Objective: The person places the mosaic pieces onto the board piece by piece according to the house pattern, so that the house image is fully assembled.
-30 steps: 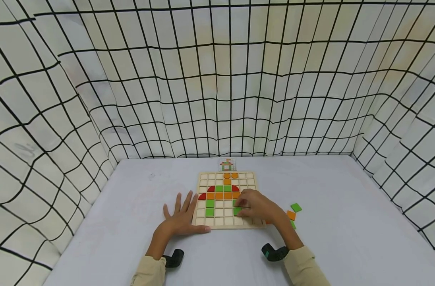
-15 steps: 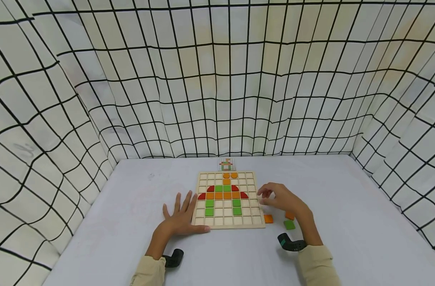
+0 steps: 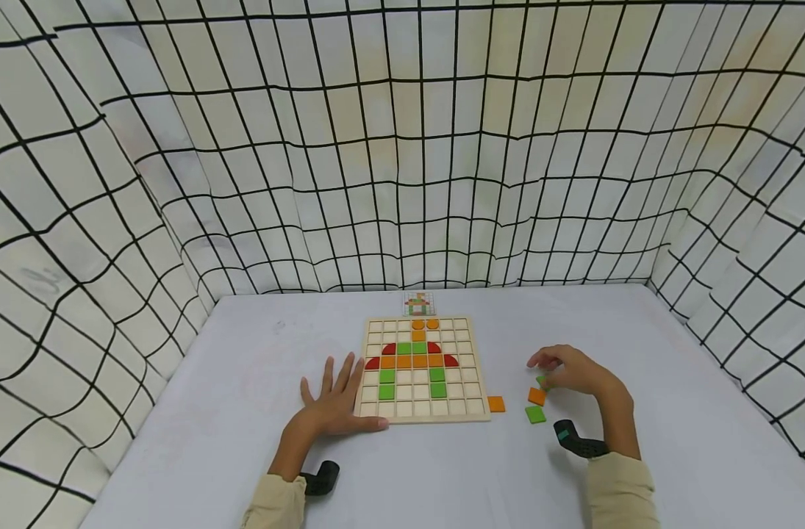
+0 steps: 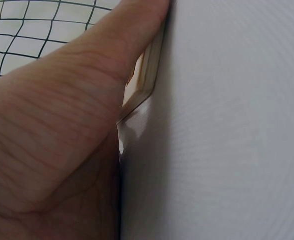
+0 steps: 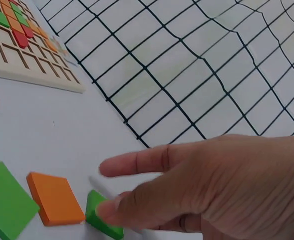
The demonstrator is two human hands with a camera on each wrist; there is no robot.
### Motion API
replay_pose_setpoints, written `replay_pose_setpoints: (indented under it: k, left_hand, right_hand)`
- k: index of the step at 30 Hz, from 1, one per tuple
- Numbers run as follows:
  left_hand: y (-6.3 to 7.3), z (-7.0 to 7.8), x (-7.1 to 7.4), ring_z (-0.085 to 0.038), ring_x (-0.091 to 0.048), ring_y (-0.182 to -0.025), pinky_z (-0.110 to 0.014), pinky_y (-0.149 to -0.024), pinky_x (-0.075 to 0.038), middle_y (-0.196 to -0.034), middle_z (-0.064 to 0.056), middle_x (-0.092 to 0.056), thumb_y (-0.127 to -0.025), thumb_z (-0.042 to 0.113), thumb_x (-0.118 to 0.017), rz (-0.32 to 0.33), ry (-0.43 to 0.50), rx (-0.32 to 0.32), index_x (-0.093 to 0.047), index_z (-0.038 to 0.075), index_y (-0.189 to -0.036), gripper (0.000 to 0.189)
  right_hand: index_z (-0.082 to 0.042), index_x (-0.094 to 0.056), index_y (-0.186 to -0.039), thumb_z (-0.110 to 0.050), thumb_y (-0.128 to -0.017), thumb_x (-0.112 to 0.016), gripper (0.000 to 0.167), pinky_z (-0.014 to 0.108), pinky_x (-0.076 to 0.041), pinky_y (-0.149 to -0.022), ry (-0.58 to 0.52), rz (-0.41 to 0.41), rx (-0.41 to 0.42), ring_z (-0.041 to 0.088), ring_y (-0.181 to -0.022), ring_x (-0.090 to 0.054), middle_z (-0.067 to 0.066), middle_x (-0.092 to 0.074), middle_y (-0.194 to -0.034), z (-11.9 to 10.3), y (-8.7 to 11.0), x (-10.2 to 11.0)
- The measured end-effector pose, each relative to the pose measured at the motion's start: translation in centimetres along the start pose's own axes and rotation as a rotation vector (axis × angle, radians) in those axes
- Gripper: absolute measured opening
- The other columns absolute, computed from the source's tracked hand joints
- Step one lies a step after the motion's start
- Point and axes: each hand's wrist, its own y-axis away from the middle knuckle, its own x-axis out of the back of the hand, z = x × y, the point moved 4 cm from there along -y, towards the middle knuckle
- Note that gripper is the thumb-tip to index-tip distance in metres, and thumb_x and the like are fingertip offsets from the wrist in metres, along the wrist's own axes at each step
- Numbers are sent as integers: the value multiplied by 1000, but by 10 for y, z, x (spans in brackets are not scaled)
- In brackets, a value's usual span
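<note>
A wooden grid board (image 3: pixel 428 419) lies on the table, with green, orange and red pieces set in its cells. My left hand (image 3: pixel 336 408) is spread at its near left corner, fingertips by the left edge and thumb along the front edge. In the left wrist view, the palm (image 4: pixel 57 120) hides most of the board. Right of the board, my right hand (image 3: pixel 574 369) reaches over a green tile (image 5: pixel 98 220). The thumb overlaps that tile, and the index finger extends apart from it. An orange tile (image 3: pixel 537 397) and another green tile (image 3: pixel 535 414) lie close by.
One more orange tile (image 3: pixel 497 404) lies against the board's right edge. Behind the board sits a small pattern card (image 3: pixel 418 303). Black netting (image 3: pixel 422 198) over white walls stands along the back and sides of the white table (image 3: pixel 263 353).
My right hand has left the board and moved right to the loose tiles. A red piece now shows at the right end of the orange row. The left hand stays in place.
</note>
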Motion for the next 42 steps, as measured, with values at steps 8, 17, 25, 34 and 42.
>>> replay_pose_setpoints:
  k: [8, 17, 25, 34, 42]
  left_hand:
    - [2, 1, 1, -44, 14, -149, -77, -105, 9, -166, -12, 1, -71, 71, -71, 0, 11, -3, -10, 14, -158, 121]
    - [0, -1, 0, -44, 15, -149, -77, -105, 10, -166, -12, 2, -71, 72, -70, -7, 16, -2, -9, 14, -159, 121]
    - [0, 0, 0, -44, 13, -149, -77, -105, 9, -166, -12, 2, -70, 72, -70, -5, 14, -2, -10, 14, -158, 122]
    - [-1, -2, 0, -44, 14, -149, -77, -105, 12, -166, -12, 3, -70, 75, -68, -8, 12, -7, -8, 14, -158, 123]
    - [0, -1, 1, -43, 15, -149, -77, -105, 12, -166, -11, 3, -70, 73, -69, -11, 22, -5, -9, 14, -159, 122]
  right_hand:
    - [-4, -65, -100, -3, -78, -76, 24, 46, -49, -88, -9, 4, -101, 25, -95, -54, 8, -63, -98, 12, 7, 1]
    - [-2, -65, -96, -11, -79, -80, 24, 40, -48, -83, 7, 138, -103, 24, -90, -55, 9, -60, -94, 16, 2, -3]
    - [-2, -65, -96, -14, -81, -78, 23, 35, -48, -79, 11, 172, -123, 22, -89, -53, 9, -61, -94, 18, -4, -8]
    - [-1, -65, -98, -12, -84, -76, 22, 29, -50, -73, -12, 216, -28, 18, -84, -57, 6, -64, -89, -4, -17, -7]
    - [-2, -68, -104, -12, -85, -76, 23, 28, -56, -74, 27, 247, 159, 19, -89, -64, 7, -65, -99, -46, -32, -18]
